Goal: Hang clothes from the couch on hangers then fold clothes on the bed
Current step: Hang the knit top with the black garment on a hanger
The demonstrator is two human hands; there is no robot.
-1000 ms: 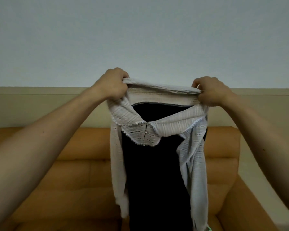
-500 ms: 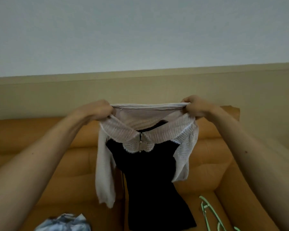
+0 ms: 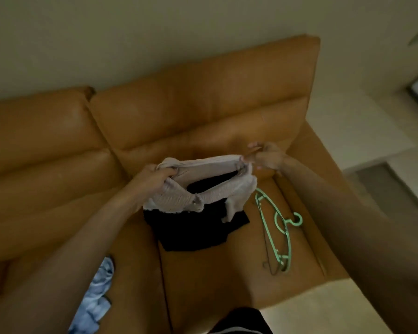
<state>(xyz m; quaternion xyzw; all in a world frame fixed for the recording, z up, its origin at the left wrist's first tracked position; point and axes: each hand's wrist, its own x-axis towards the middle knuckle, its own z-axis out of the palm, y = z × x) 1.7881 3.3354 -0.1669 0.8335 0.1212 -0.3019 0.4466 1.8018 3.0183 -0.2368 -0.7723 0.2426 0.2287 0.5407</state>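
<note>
1. L hand (image 3: pixel 155 179) fingers clamped on shoulder of top (image 3: pixel 196 230); R hand (image 3: pixel 266 156) pinches the other.
2. Top's hem on couch (image 3: pixel 203 104) seat.
3. Hanging step. Next, prob.: free R hand for hanger (image 3: pixel 279 227), 3 o'clock.

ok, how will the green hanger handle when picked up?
Probably stiff: the hanger holds its thin outline flat on the couch. Likely light, being mostly open frame. Its hook could snag the top nearby.
</note>
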